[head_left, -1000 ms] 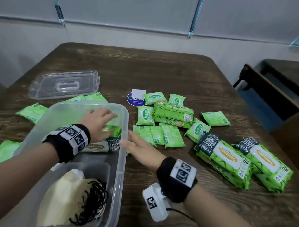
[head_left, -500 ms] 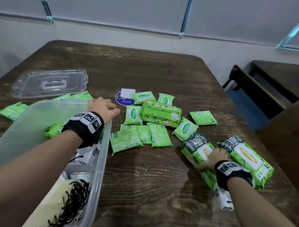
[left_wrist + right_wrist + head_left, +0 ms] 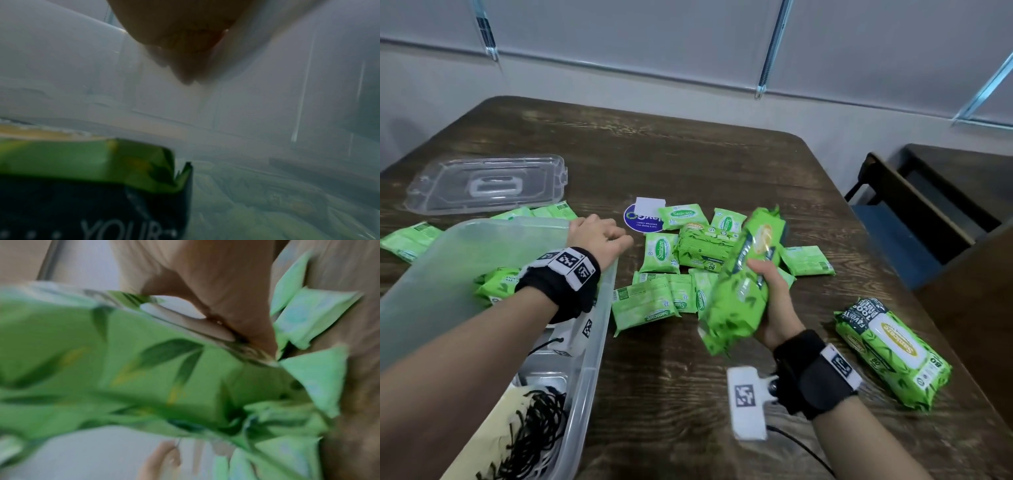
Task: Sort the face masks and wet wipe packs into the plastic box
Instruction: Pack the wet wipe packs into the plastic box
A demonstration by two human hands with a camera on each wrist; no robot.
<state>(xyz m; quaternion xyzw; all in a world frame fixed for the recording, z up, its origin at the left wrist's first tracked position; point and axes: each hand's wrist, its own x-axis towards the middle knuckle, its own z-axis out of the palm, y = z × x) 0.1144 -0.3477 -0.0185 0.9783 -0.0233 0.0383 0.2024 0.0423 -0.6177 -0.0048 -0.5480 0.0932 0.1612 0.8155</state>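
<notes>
Head view, centre of frame: my right hand holds a large wet wipe pack clear of the bench, thumb on the near face and fingers wrapped behind it, so the grip is closed round the pack's middle; the pack is tilted on end, probably because a mid-body hold keeps the soft bag from sagging during the carry. At centre left, my left hand sits at the far right corner of the plastic box, fingers curled; the left wrist view shows them against the translucent wall, apparently over the rim, most likely to steady the box for the incoming pack. Inside the box, a green pack lies at the far end and the face masks with black ear loops occupy a separate inner tray at lower left, which suggests sorting by kind. Still on the bench: one more large pack at lower right, a medium pack, and many small sachets in the middle. The clear lid rests at upper left, out of the loading path.
</notes>
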